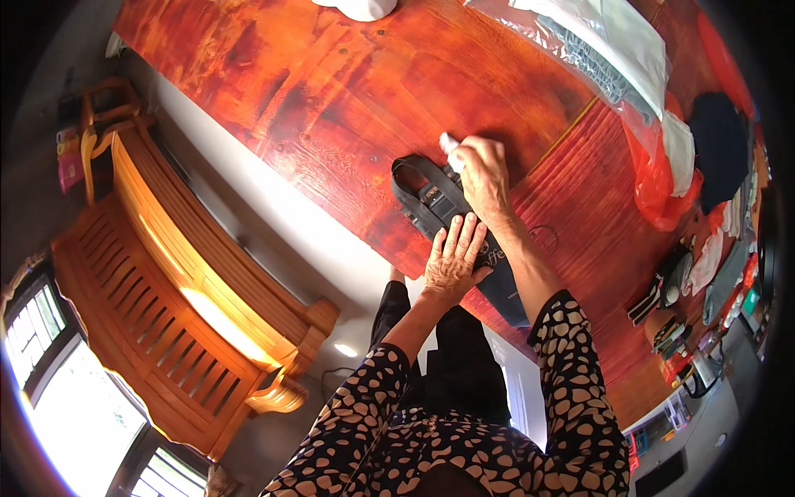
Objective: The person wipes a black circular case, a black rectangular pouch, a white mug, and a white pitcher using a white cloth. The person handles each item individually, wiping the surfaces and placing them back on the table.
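A dark bag (502, 300) with a looped black handle (411, 201) and pale print lies flat near the edge of the reddish wooden table (331, 108). My left hand (454, 263) rests on its middle, palm down, fingers stretched out and slightly apart. Beside the handle end, my right hand (484, 176) is closed around a crumpled white cloth (450, 146), part of which sticks out past the fingers. Whether that is fabric or paper is hard to tell. My forearms hide some of the bag's right side and lower part.
Clear plastic packaging (609, 50) with grey contents lies at the far right. Near it are a red plastic bag (654, 186), dark fabric (720, 149) and several piled clothes. A white object (364, 8) sits at the far edge. Left of the table stands a wooden bench (182, 298).
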`<move>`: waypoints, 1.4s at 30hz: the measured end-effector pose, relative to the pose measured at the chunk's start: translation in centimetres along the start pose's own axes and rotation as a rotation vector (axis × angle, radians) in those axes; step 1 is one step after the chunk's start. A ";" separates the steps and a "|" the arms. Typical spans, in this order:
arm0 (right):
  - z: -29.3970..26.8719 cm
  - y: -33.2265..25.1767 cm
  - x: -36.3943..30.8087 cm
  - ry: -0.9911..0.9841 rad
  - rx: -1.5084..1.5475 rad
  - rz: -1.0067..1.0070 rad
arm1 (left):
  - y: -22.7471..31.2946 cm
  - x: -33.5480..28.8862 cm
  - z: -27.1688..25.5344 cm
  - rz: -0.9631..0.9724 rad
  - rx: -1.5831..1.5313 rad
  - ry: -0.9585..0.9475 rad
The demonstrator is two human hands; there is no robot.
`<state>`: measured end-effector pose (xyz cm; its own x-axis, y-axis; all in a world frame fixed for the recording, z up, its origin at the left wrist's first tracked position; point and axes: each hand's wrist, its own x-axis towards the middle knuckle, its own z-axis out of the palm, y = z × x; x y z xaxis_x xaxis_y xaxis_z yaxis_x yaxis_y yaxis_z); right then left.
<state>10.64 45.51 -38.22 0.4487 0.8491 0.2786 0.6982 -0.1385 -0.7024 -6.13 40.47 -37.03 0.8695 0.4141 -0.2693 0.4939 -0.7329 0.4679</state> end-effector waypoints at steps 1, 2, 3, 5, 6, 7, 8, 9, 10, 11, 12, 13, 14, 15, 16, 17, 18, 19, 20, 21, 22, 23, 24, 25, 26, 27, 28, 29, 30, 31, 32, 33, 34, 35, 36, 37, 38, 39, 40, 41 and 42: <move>0.1 -0.6 0.2 0.066 0.029 0.049 | 0.1 -0.1 0.1 -0.004 0.003 -0.017; 0.3 -1.4 0.6 0.132 0.064 0.097 | 0.1 -0.2 0.2 -0.011 0.010 -0.033; 0.6 -1.8 0.2 0.083 0.100 -0.018 | 0.1 -0.3 0.3 -0.019 0.018 -0.050; 0.9 -2.9 -1.9 -0.179 0.121 -0.178 | 0.0 -0.4 0.9 -0.028 0.024 -0.098; 0.9 -3.6 -2.5 -0.275 0.055 -0.260 | -0.2 -0.6 1.2 0.006 0.041 0.036; 0.9 -3.5 -2.4 -0.262 0.000 -0.304 | -0.5 -0.6 1.6 0.008 0.033 0.018; 1.3 -2.1 -2.3 -0.261 0.040 -0.256 | -0.1 -0.2 0.8 -0.039 0.021 -0.182; 1.9 -1.7 -1.5 -0.178 0.040 -0.188 | -0.1 -0.2 0.8 -0.020 0.009 -0.129; 2.4 -1.4 -1.0 -0.095 0.039 -0.118 | -0.1 -0.2 0.8 0.000 -0.002 -0.075; 2.2 -1.6 0.2 -0.008 0.070 0.022 | 0.0 -0.2 0.6 0.009 -0.014 0.050; 1.7 -2.1 1.1 0.017 0.272 0.146 | -0.1 -0.2 0.5 0.016 0.002 0.073; 1.5 -2.7 2.0 0.042 0.473 0.271 | -0.1 -0.2 0.4 0.010 0.004 0.075; 1.5 -3.1 2.4 0.069 0.667 0.402 | -0.1 -0.2 0.4 0.010 0.002 0.074; 1.8 -3.8 2.8 0.100 0.365 0.041 | -0.1 -0.4 1.1 -0.033 0.002 -0.066; 1.6 -5.3 2.1 -0.054 0.291 -0.105 | -0.3 -0.6 1.7 -0.076 0.002 -0.207; 1.9 -6.3 1.3 -0.156 0.200 -0.220 | -0.3 -0.5 1.4 -0.026 0.005 0.020; 2.4 -6.6 0.6 -0.259 0.108 -0.335 | -0.2 -0.4 1.8 -0.024 0.010 0.019; 3.2 -5.8 0.2 -0.265 -0.008 -0.467 | -0.2 -0.5 1.9 -0.004 0.013 0.040; 3.8 -5.3 0.8 -0.292 -0.092 -0.463 | -0.3 -0.7 2.3 0.010 0.022 0.062; 4.3 -4.6 1.6 -0.274 -0.082 -0.408 | -0.3 -0.8 2.4 -0.004 -0.009 0.045; 4.8 -3.9 2.5 -0.256 -0.074 -0.353 | -0.3 -0.7 2.5 0.000 -0.017 0.054; 5.5 -3.6 3.1 -0.271 -0.049 -0.330 | -0.4 -0.6 2.1 -0.008 -0.003 0.032; 6.2 -3.2 3.8 -0.257 0.051 -0.201 | -0.3 -0.4 1.8 -0.006 0.005 0.011; 6.6 -2.6 4.7 -0.174 0.150 -0.123 | -0.1 -0.4 1.4 -0.008 0.009 0.009; 6.8 -2.4 5.8 -0.093 0.252 -0.049 | -0.1 -0.4 1.0 -0.016 0.015 0.010; 6.8 -2.6 6.9 -0.056 0.543 0.195 | -0.1 -0.3 0.8 -0.018 0.020 0.014; 6.7 -3.0 7.8 -0.015 0.830 0.442 | -0.1 -0.3 0.7 -0.018 0.017 0.004; 6.5 -3.1 8.2 0.136 0.692 0.397 | 0.0 -0.3 0.6 -0.016 0.014 -0.005; 6.0 -3.9 7.9 0.040 0.648 0.234 | 0.0 -0.4 0.8 -0.024 0.011 -0.012; 5.0 -5.1 6.6 -0.053 0.600 0.071 | -0.2 -0.5 1.1 -0.023 0.006 -0.022; 3.9 -6.3 5.2 -0.147 0.547 -0.090 | -0.4 -0.8 1.7 -0.022 -0.001 -0.033; 3.1 -7.1 3.3 -0.281 0.341 -0.267 | -0.5 -0.9 2.2 -0.018 -0.006 -0.046; 2.6 -7.0 1.6 -0.411 0.124 -0.438 | -0.3 -0.7 2.4 -0.032 -0.029 -0.001; 2.8 -6.0 0.1 -0.445 0.072 -0.501 | -0.2 -0.6 2.2 -0.052 -0.078 -0.015; 2.8 -5.5 -0.5 -0.477 0.023 -0.560 | -0.1 -0.6 1.9 -0.072 -0.126 -0.033; 3.0 -4.5 -0.6 -0.451 0.099 -0.443 | -0.2 -0.6 1.7 -0.047 -0.077 -0.063; 3.0 -4.6 0.1 -0.431 0.047 -0.416 | -0.2 -0.5 1.2 -0.019 -0.030 -0.094; 3.9 -4.3 0.6 -0.392 0.180 -0.332 | -0.2 -0.5 1.1 -0.005 -0.034 -0.094; 4.7 -3.8 0.9 -0.349 0.312 -0.246 | -0.1 -0.3 1.0 -0.012 -0.042 -0.087; 4.7 -3.9 1.5 -0.283 0.489 -0.110 | -0.1 -0.3 1.1 -0.006 -0.024 -0.034; 3.8 -3.6 2.0 -0.344 0.754 0.199 | -0.1 -0.4 1.2 0.002 -0.006 0.020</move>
<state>6.88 49.63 -37.66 0.2438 0.9695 -0.0248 0.0110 -0.0284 -0.9995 -6.49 39.72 -37.95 0.8706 0.4229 -0.2515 0.4918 -0.7308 0.4734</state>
